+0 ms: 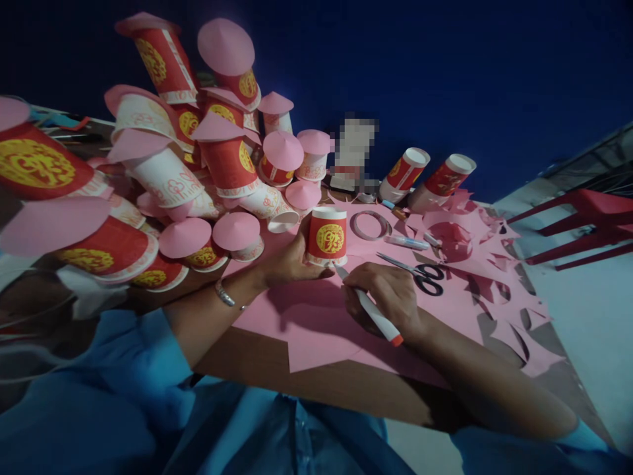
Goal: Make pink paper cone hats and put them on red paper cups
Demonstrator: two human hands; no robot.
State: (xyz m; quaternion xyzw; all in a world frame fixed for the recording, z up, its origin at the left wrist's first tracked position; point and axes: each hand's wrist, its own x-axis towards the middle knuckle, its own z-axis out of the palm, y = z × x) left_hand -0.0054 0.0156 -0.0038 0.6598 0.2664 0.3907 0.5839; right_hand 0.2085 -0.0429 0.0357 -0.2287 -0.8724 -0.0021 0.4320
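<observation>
table (247, 359) with paper (321, 330), blue wall (445, 72) behind

Arm posture, bimanual grip.
Left hand (291, 260) curled in a grip, left forearm (212, 313) angled inward; right hand (388, 297) in a pinch grip (knuckles uppermost), right forearm (477, 369) angled toward centre.

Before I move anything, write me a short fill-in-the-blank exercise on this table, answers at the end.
1. The left hand holds a cup with a yellow emblem on a ____ background.
2. The right hand holds a marker whose barrel is ____.
3. The scissors, lying on pink paper, have ____ handles.
4. Many cups at the picture's left wear cone-shaped tops coloured ____.

Missing words: red; white; black; pink.
</observation>
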